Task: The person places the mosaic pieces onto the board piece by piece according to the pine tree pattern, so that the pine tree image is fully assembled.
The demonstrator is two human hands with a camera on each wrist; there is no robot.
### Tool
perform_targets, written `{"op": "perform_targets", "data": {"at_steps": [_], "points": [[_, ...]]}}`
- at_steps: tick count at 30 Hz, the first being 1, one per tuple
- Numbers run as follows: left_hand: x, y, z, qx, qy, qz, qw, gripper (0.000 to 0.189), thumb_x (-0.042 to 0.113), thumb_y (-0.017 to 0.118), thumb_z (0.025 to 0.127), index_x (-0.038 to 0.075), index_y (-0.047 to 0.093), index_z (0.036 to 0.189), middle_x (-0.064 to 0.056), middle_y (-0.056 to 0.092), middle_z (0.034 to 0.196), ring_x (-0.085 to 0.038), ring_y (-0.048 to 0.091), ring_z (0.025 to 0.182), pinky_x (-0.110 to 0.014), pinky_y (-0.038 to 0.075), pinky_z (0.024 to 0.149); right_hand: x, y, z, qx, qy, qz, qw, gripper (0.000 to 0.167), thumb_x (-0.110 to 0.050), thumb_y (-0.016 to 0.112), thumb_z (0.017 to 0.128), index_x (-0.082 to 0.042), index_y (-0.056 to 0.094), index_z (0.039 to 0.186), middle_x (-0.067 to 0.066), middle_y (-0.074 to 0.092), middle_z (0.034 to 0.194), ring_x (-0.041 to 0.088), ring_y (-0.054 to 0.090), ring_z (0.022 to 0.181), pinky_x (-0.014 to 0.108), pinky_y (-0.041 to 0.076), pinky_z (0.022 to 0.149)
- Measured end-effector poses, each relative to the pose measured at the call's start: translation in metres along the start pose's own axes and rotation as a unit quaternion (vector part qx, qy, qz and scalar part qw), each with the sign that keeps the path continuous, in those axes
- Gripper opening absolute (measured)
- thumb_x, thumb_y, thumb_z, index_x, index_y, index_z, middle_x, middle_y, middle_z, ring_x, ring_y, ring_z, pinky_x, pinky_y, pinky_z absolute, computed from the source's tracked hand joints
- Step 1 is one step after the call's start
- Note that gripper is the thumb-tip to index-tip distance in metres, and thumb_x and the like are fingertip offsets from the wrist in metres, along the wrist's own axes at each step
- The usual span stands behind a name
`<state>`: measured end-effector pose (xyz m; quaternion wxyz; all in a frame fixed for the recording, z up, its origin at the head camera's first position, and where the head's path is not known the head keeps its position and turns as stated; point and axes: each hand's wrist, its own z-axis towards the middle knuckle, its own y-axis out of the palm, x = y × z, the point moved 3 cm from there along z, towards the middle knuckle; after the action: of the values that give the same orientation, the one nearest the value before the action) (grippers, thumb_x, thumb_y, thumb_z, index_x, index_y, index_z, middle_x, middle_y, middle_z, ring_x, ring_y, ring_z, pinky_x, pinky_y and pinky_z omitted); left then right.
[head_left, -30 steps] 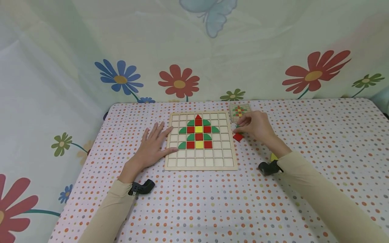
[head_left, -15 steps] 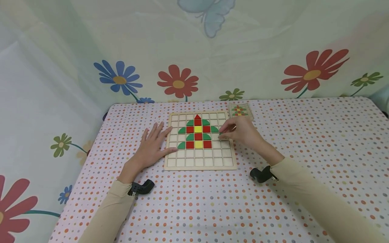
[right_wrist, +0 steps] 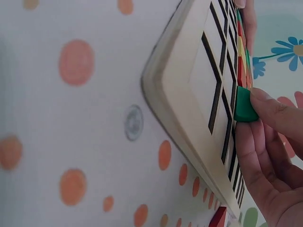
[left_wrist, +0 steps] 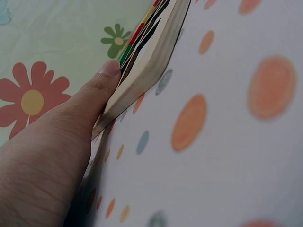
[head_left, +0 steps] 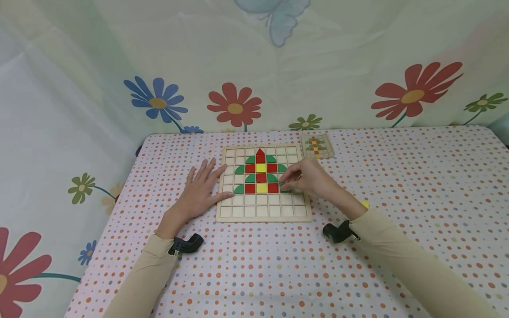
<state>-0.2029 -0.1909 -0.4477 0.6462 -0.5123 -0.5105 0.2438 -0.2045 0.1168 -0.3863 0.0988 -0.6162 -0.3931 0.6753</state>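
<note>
A wooden grid board (head_left: 264, 219) lies on the table, bearing red, yellow and green tiles in a tree-like pattern. Fingers spread, my left hand (head_left: 196, 194) rests on its left edge; the thumb (left_wrist: 106, 75) touches the rim in the left wrist view. Over the right part of the grid, my right hand (head_left: 308, 176) pinches a green quarter-round tile (right_wrist: 245, 105) between thumb and fingers. That tile is at a cell just right of a red square tile (head_left: 273, 188). My right hand partly covers the cells around it.
Behind the board's right corner lies a small card (head_left: 317, 146) printed with a similar tree pattern. A yellow piece (head_left: 364, 205) peeks out by the right sleeve. Beside the board, the right wrist view shows part of a red piece (right_wrist: 218, 216). A flowered cloth hangs behind the dotted table.
My right hand has moved left from the loose pieces beside the board to over the grid, then slightly nearer me, with the green tile pinched. The left hand has stayed in place.
</note>
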Motion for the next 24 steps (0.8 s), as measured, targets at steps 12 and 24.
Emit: {"op": "perform_targets", "data": {"at_steps": [12, 24], "points": [[0.003, 0.0, 0.0, -0.001, 0.003, 0.004, 1.0, 0.09, 0.06, 0.063, 0.098, 0.021, 0.024, 0.169, -0.012, 0.005, 0.176, -0.032, -0.006, 0.162, -0.06, -0.007, 0.127, -0.01, 0.004, -0.002, -0.028, 0.043, -0.049, 0.9975, 0.012, 0.005, 0.08, 0.089, 0.002, 0.082, 0.1, 0.013, 0.079, 0.097, 0.018, 0.067, 0.081, 0.026, 0.056, 0.071], [0.003, -0.001, -0.002, 0.003, 0.003, 0.004, 1.0, 0.09, 0.059, 0.064, 0.098, 0.02, 0.025, 0.168, -0.013, 0.007, 0.176, -0.033, -0.004, 0.162, -0.061, -0.006, 0.126, -0.03, 0.011, 0.003, -0.057, 0.039, -0.144, 0.9872, 0.013, 0.009, 0.075, 0.092, 0.008, 0.08, 0.104, 0.02, 0.078, 0.106, 0.027, 0.072, 0.098, 0.036, 0.062, 0.083]]}}
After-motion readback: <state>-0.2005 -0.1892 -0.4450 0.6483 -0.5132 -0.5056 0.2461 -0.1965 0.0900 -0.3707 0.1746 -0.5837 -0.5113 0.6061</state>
